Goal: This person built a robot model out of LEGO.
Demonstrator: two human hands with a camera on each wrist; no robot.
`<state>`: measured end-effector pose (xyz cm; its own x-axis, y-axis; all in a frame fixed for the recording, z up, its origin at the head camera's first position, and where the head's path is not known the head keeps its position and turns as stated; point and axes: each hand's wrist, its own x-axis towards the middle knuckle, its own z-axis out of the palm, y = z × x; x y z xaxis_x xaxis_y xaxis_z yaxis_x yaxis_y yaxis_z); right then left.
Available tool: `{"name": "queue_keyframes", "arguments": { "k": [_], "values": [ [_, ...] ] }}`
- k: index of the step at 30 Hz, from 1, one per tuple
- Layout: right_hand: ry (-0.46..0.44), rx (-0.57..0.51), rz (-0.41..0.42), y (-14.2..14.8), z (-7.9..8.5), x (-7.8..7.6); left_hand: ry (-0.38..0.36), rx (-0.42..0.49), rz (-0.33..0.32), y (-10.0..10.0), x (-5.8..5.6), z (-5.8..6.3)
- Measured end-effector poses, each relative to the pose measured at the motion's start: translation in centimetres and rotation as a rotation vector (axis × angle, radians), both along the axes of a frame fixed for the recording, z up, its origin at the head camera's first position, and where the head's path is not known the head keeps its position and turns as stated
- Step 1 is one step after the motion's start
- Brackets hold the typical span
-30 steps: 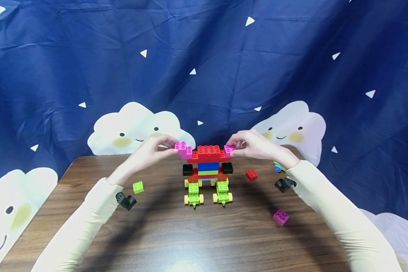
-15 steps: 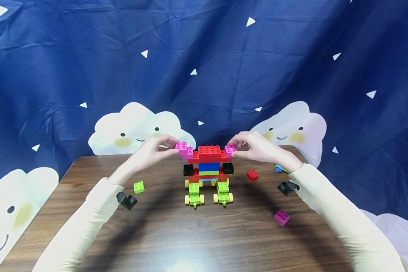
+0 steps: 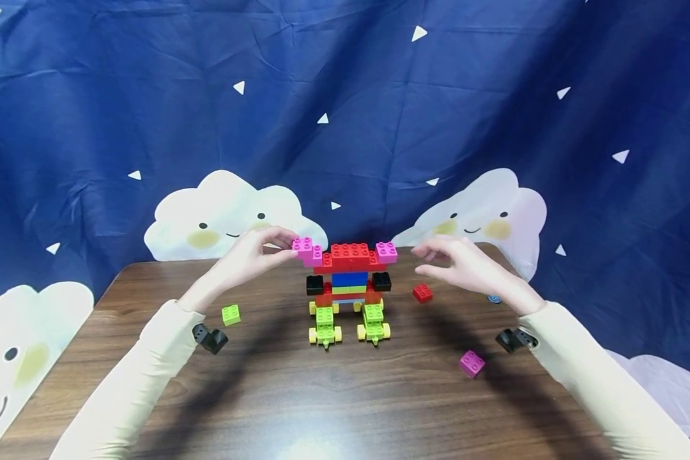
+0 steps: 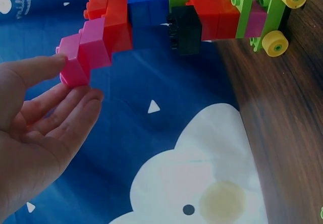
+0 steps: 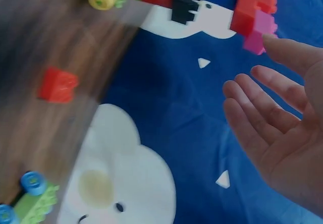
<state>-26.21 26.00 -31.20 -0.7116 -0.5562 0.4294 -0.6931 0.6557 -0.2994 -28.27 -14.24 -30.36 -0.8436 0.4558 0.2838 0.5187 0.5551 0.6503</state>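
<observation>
A toy brick figure stands mid-table, with a red top (image 3: pixel 349 255), a blue middle (image 3: pixel 349 280), black side bricks (image 3: pixel 381 282) and green wheeled bases (image 3: pixel 325 326). Two stepped pink bricks (image 3: pixel 302 246) jut from its left shoulder, and my left hand (image 3: pixel 259 255) pinches the outer one between thumb and fingers. In the left wrist view my thumb lies on top of that pink brick (image 4: pixel 74 65), fingers below. A single pink brick (image 3: pixel 386 252) sits on the right shoulder. My right hand (image 3: pixel 460 263) is held to its right, apart from it, fingers loosely bent and holding nothing.
Loose on the wooden table (image 3: pixel 322 396) lie a green brick (image 3: pixel 230 314) at left, a red brick (image 3: pixel 422 293) and a magenta brick (image 3: pixel 472 363) at right. A green piece with blue wheels (image 5: pixel 35 204) shows in the right wrist view. A blue cloth hangs behind.
My right hand has let go of the pink brick on the right shoulder and moved off to the right. My left hand keeps its pinch on the left pink brick.
</observation>
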Motion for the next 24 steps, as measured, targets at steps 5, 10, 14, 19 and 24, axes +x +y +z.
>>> {"name": "queue_keyframes", "arguments": {
  "k": [5, 10, 14, 19, 24],
  "values": [
    [-0.022, -0.019, -0.019, 2.1, -2.5, 1.3, 0.010, -0.003, -0.005, 0.0, 0.0, 0.0],
    [-0.040, 0.006, -0.039, 3.8, -5.2, 2.8, 0.019, 0.003, -0.010, -0.1, 0.0, 0.0],
    [-0.065, 0.012, -0.016, 4.8, -7.1, 3.7, 0.015, -0.002, -0.006, -0.2, 0.0, 0.0],
    [-0.099, -0.022, 0.029, 5.8, -9.2, 4.9, 0.006, -0.006, 0.003, -0.1, 0.1, 0.0],
    [-0.151, -0.032, 0.018, 6.9, -10.6, 6.1, 0.016, -0.007, 0.000, 0.0, 0.0, 0.0]
  ]
}}
